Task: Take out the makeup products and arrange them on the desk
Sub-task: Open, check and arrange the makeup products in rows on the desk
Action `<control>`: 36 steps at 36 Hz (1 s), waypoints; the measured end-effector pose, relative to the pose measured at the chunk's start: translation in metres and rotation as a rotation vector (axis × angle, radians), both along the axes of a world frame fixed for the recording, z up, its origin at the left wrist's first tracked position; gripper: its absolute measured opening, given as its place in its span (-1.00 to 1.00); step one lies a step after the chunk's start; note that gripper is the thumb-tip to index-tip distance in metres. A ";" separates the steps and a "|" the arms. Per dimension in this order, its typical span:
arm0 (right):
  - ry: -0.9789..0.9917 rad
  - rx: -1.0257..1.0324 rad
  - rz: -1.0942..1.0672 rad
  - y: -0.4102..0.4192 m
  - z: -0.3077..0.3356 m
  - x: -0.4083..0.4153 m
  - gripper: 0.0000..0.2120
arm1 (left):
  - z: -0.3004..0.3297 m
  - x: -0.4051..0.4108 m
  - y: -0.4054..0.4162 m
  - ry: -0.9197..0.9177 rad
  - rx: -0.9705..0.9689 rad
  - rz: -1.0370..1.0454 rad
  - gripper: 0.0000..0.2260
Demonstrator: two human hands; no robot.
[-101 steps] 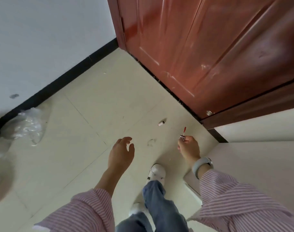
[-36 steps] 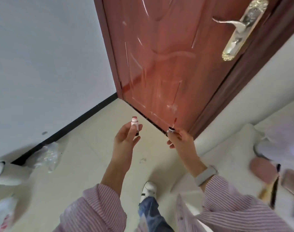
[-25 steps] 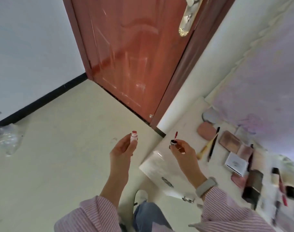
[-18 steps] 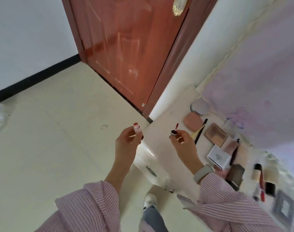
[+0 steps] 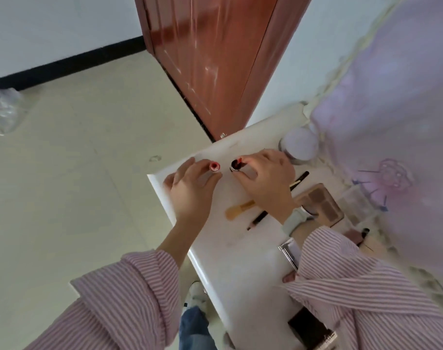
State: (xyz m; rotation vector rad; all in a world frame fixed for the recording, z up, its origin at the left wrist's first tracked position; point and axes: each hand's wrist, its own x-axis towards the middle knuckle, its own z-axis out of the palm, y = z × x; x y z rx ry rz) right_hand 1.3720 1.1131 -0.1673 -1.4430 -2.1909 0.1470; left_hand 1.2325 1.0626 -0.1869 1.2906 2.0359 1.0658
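Step judged: 2 halves of lip gloss being rejoined above desk (image 5: 240, 269) corner nearest door (image 5: 210, 59). Tube (image 5: 214, 166) pinched by left hand (image 5: 191, 192), mouth up; cap (image 5: 235, 165) with red wand gripped by right hand (image 5: 264, 184), just beside tube. Next: wand aligned with mouth, inserted, twisted, then laid beside brush (image 5: 240, 209).

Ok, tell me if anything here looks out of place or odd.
The lip gloss is apart: left hand holds the open tube, right hand holds its cap, red inside, over the desk corner. A crumpled clear plastic bag lies on the floor by the wall.
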 end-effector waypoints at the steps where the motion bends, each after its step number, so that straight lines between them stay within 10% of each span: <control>1: -0.008 0.003 0.025 0.003 -0.003 0.001 -0.85 | -0.001 0.002 0.001 0.031 -0.012 0.016 -0.88; 36: -0.493 -0.188 0.000 0.000 0.010 0.057 -0.44 | -0.024 0.014 -0.037 0.589 -0.093 -0.105 -0.54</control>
